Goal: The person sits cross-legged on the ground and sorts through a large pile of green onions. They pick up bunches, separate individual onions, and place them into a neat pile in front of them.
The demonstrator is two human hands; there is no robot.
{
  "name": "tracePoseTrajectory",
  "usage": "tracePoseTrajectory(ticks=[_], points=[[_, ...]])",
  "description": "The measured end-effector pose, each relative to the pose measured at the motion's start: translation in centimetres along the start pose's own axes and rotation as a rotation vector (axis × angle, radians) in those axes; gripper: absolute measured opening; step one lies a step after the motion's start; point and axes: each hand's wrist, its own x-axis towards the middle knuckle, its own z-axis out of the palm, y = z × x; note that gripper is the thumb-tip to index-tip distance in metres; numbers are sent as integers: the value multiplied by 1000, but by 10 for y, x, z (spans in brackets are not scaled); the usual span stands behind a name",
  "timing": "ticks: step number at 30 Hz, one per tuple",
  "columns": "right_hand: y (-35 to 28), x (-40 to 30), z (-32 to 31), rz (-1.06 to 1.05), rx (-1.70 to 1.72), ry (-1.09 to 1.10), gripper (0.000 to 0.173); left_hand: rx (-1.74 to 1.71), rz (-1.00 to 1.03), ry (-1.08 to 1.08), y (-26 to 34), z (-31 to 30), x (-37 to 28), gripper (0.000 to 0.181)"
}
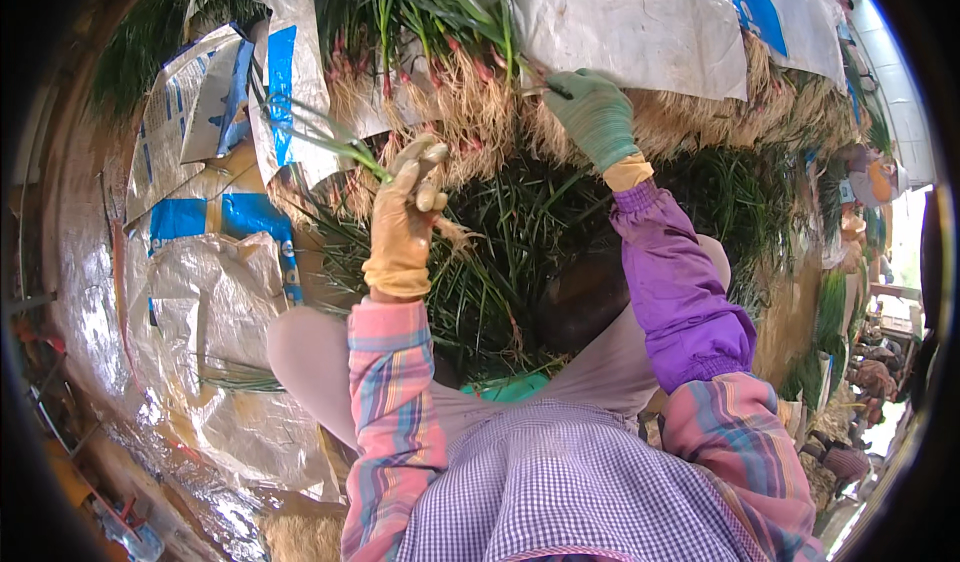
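My left hand (409, 202), in a pale yellow rubber glove, is closed around a green-leaved onion plant (341, 144); its leaves point up and left, and pale roots hang out by the palm. My right hand (589, 108), in a green knit glove over a yellow one, reaches to the edge of the white sack sheet (630, 22). Its fingertips are at a thin stalk beside the row of onion plants with reddish bulbs and long roots (465, 89). Whether they grip it cannot be told. Loose green leaves (517, 239) lie between my knees.
White and blue plastic sacks (217, 284) cover the wet ground at the left. More rooted plants (780, 112) stick out under the sheet at the right. A dark rounded object (589, 288) and something green plastic (510, 388) lie between my legs. Another person (874, 176) is at the far right.
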Motion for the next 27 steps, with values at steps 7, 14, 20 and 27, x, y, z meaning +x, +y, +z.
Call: tracePoseTrajectory(ticks=[7, 14, 20, 27], points=[[-16, -26, 1, 163, 613, -302, 31, 352, -58, 154, -33, 21, 27, 42], [-18, -51, 7, 155, 371, -174, 26, 444, 102, 170, -28, 32, 24, 31], [-6, -63, -21, 398, 409, -63, 22, -113, 264, 222, -18, 5, -21, 41], [-4, -121, -27, 488, 1635, -76, 21, 488, -635, -262, -74, 11, -74, 54]])
